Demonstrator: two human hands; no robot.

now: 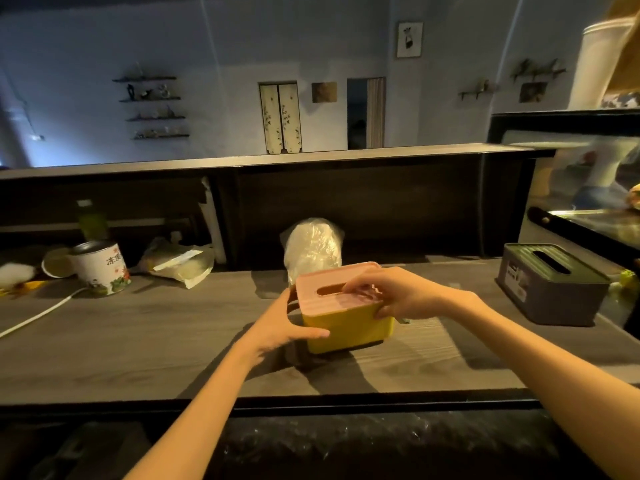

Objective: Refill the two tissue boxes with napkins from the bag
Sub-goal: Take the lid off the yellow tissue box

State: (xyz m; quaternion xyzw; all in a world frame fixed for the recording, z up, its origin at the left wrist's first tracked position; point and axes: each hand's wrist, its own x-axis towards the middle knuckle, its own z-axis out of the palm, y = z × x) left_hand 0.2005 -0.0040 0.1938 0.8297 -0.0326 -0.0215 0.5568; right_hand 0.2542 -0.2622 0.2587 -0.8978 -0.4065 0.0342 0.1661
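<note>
On the grey wood-grain counter [138, 348], the left hand [277, 327] cups the side of the yellow tissue box with a pale wooden slotted lid [343, 303], thumb across its front, while the right hand [398, 296] curls over the lid's right end, fingertips at the slot. Directly behind stands the clear plastic bag of white napkins [311, 251]. Farther right sits the dark grey tissue box with a green slotted lid [550, 285], label unreadable; far left, a white printed tin [100, 268] bears Chinese characters.

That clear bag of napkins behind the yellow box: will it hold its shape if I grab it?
Probably not. The napkin bag looks like thin crinkled film, so likely floppy and slippery. Its rounded white contents suggest it is light. It stands tall and may tip if pushed.
</note>
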